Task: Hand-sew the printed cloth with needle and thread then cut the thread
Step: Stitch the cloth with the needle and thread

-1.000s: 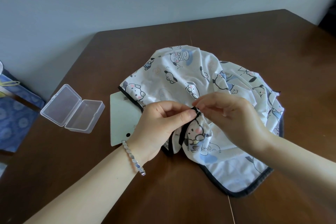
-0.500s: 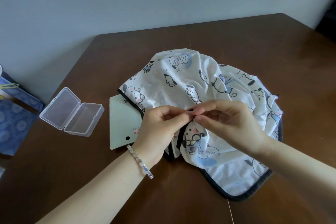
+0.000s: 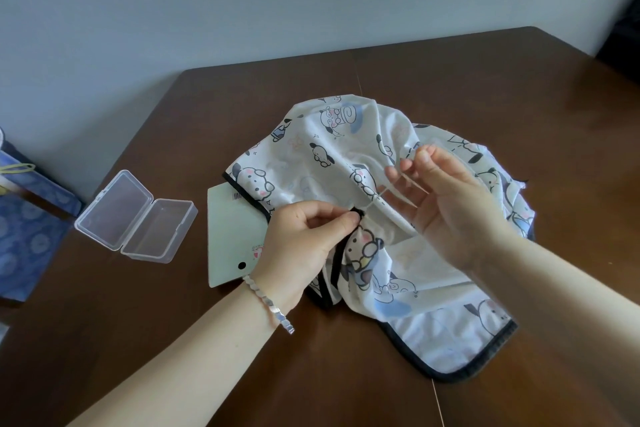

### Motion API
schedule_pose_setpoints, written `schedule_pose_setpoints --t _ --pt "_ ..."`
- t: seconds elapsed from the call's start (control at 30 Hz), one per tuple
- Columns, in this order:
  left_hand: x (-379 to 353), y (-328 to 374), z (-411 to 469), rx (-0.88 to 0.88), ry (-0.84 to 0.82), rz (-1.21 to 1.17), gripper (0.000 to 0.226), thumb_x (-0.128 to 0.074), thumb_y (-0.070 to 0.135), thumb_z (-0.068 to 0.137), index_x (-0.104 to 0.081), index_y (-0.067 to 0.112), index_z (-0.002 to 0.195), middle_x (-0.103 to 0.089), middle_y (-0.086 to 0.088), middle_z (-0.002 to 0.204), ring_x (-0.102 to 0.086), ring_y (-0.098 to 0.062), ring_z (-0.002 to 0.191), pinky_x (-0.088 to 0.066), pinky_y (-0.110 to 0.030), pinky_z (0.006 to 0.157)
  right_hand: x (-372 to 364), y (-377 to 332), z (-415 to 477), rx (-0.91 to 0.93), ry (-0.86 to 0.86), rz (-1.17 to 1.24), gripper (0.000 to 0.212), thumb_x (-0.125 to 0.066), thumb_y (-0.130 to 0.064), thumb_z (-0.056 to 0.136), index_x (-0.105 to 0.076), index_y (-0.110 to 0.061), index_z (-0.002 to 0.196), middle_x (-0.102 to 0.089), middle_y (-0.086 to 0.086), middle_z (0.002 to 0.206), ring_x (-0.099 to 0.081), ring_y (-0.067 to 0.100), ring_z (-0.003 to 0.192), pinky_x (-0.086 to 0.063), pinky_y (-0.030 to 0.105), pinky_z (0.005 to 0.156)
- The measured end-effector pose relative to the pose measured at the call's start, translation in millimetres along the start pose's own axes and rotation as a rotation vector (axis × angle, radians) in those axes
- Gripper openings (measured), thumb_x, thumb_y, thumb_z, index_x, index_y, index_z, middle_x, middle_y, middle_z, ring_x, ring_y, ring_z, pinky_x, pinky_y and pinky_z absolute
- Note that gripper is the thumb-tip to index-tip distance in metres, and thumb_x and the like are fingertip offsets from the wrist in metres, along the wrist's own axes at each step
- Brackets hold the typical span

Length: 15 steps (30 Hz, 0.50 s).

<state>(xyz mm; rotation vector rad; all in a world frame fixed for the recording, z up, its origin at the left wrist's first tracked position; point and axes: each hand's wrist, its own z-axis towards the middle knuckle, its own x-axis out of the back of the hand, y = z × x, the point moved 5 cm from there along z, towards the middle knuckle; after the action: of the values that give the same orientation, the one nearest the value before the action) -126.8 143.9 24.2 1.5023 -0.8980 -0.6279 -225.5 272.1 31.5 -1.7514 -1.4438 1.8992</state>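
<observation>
Brown wooden table [image 3: 450,87]: far right corner cut off by the frame edge. Printed cloth [image 3: 346,149], white with cartoon dogs and dark binding, lies bunched at table centre; its lower folds are hidden under both hands. Green card [image 3: 232,229]: right part covered by the cloth and wrist. Clear plastic box [image 3: 135,215] lies open, left of the card. Left hand [image 3: 301,246] pinches the dark bound edge between thumb and forefinger. Right hand [image 3: 446,204], motion-blurred, is raised above the cloth with fingertips pressed together on a pale thread [image 3: 375,199] running taut to the pinch. Needle not discernible.
</observation>
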Motion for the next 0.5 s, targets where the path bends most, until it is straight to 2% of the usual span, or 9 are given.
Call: schedule_pose_setpoints --t 0.07,0.1,0.13,0.17,0.27,0.33,0.4,0.5 --pt "4 0 2 -0.050 0.059 0.081 0.011 -0.073 0.010 0.074 -0.069 0.015 0.066 -0.065 0.000 0.061 -0.061 -0.013 0.063 -0.052 -0.024 0.065 -1 -4 4 -0.015 0.005 -0.005 0.018 -0.046 -0.014 0.094 -0.049 -0.019 0.077 -0.050 -0.002 0.061 -0.049 0.008 0.045 -0.053 0.023 0.049" --pt "7 0 3 -0.076 0.087 0.132 0.012 -0.073 0.011 0.075 -0.067 0.016 0.065 -0.064 0.003 0.059 -0.061 -0.010 0.062 -0.051 -0.022 0.065 -1 -6 7 -0.006 -0.011 -0.100 0.019 -0.045 -0.014 0.095 -0.048 -0.020 0.077 -0.047 -0.002 0.060 -0.039 0.006 0.039 -0.042 0.017 0.039" --pt "9 1 4 -0.101 0.113 0.180 0.012 -0.072 0.012 0.075 -0.066 0.016 0.065 -0.063 0.007 0.057 -0.060 -0.006 0.059 -0.049 -0.018 0.062 0 -9 10 0.026 -0.039 -0.254 0.020 -0.045 -0.013 0.095 -0.048 -0.020 0.077 -0.045 -0.003 0.059 -0.032 0.005 0.037 -0.031 0.015 0.035" --pt "12 2 5 -0.124 0.137 0.221 0.013 -0.071 0.013 0.076 -0.065 0.016 0.065 -0.062 0.009 0.055 -0.058 -0.002 0.055 -0.047 -0.014 0.059 2 -14 13 0.087 -0.076 -0.469 0.020 -0.045 -0.011 0.095 -0.049 -0.020 0.078 -0.045 -0.003 0.058 -0.029 0.005 0.036 -0.025 0.015 0.035" --pt "19 6 6 -0.191 0.197 0.323 0.013 -0.070 0.013 0.077 -0.063 0.015 0.066 -0.062 0.009 0.057 -0.054 0.002 0.050 -0.044 -0.011 0.053 11 -28 20 0.411 -0.142 -1.317 0.015 -0.047 -0.010 0.094 -0.057 -0.019 0.087 -0.051 0.000 0.062 -0.039 0.005 0.041 -0.030 0.015 0.043" --pt "25 7 9 -0.210 0.238 0.359 0.013 -0.068 0.013 0.077 -0.062 0.015 0.066 -0.062 0.007 0.061 -0.055 0.000 0.053 -0.041 -0.008 0.050 19 -37 23 0.643 -0.132 -1.743 0.014 -0.050 -0.009 0.093 -0.062 -0.012 0.095 -0.057 0.002 0.070 -0.040 0.007 0.046 -0.029 0.021 0.044" --pt "31 5 11 -0.203 0.280 0.368 0.015 -0.068 0.013 0.078 -0.060 0.017 0.066 -0.061 0.007 0.062 -0.056 -0.003 0.056 -0.041 -0.006 0.050 32 -45 30 0.726 -0.096 -1.972 0.014 -0.051 -0.010 0.092 -0.064 -0.009 0.097 -0.064 0.006 0.075 -0.043 0.025 0.049 -0.028 0.021 0.046" --pt "36 -3 18 -0.109 0.315 0.336 0.012 -0.066 0.014 0.079 -0.061 0.017 0.069 -0.060 0.006 0.064 -0.054 -0.004 0.060 -0.041 -0.013 0.052 55 -54 43 0.708 -0.001 -2.128 0.012 -0.053 -0.008 0.090 -0.064 -0.009 0.095 -0.061 0.011 0.069 -0.052 0.033 0.049 -0.039 0.029 0.046"
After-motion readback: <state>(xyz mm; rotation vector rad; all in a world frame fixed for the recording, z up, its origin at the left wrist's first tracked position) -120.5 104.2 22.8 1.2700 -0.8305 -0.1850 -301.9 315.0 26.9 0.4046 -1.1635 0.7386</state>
